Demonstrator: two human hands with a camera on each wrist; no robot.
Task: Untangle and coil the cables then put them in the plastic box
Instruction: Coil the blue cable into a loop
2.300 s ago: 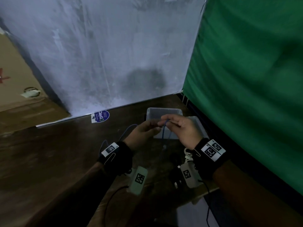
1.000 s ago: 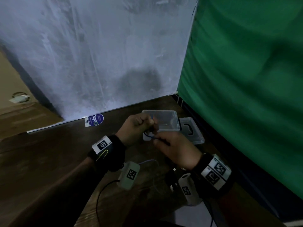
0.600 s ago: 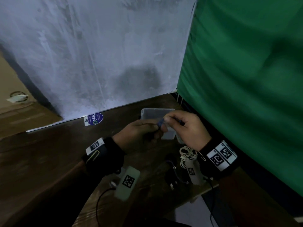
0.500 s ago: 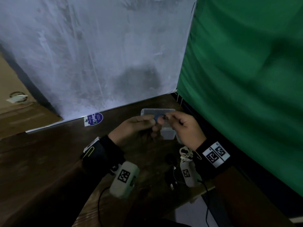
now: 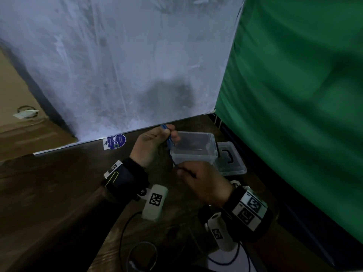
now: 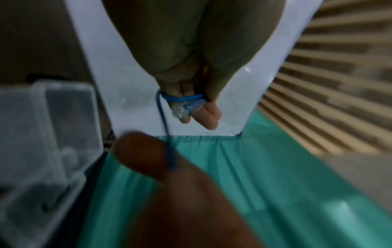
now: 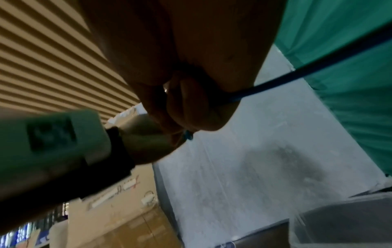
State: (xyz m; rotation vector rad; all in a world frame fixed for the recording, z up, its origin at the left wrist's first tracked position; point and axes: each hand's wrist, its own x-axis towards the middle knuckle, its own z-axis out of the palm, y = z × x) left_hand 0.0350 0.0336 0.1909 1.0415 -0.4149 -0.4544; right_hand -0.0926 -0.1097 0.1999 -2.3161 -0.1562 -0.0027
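Note:
A thin blue cable (image 5: 170,146) runs between my two hands above the dark wooden table. My left hand (image 5: 155,143) holds its clear plug end (image 6: 186,108), with a turn of cable (image 6: 182,98) looped round the fingers. My right hand (image 5: 198,179) sits lower and nearer me, pinching the same cable (image 7: 244,94) in curled fingers. The clear plastic box (image 5: 194,148) stands open just behind the hands, and the left wrist view shows it as plastic box (image 6: 48,134) at the left.
The box's lid (image 5: 229,160) lies flat to the right of it. More cable loops (image 5: 141,256) lie on the table near me. A white wall (image 5: 127,65) is close behind, a green cloth (image 5: 294,105) on the right, cardboard (image 5: 19,114) at left.
My right hand has dropped from beside the left hand down toward me, drawing the blue cable out. My left hand rose slightly, still holding the plug end.

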